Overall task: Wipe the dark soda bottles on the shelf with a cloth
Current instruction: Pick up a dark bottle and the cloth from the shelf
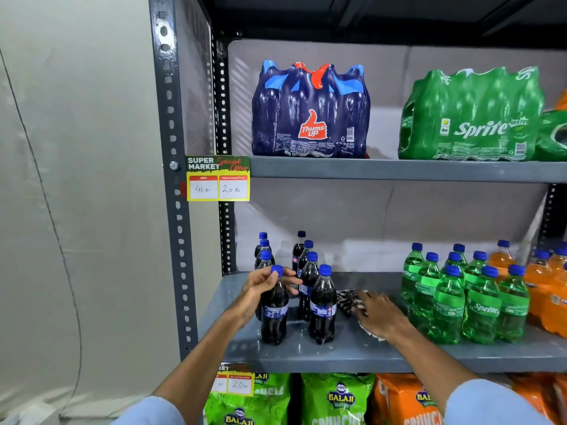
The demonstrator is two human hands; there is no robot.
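Observation:
Several dark soda bottles with blue caps stand at the left end of the grey middle shelf [352, 354]. My left hand [260, 291] wraps the neck and shoulder of the front-left dark bottle [274, 314], which stands upright on the shelf. A second front dark bottle [322, 305] stands just right of it. My right hand [379, 312] lies flat on a black-and-white striped cloth [349, 299] on the shelf, between the dark bottles and the green ones. Most of the cloth is hidden under the hand.
Green Sprite bottles [454, 299] and orange soda bottles [549, 289] fill the shelf's right side. Wrapped Thums Up [310, 111] and Sprite [472, 118] packs sit on the shelf above. Snack bags [337, 400] sit below. The grey upright post [175, 210] stands at the left.

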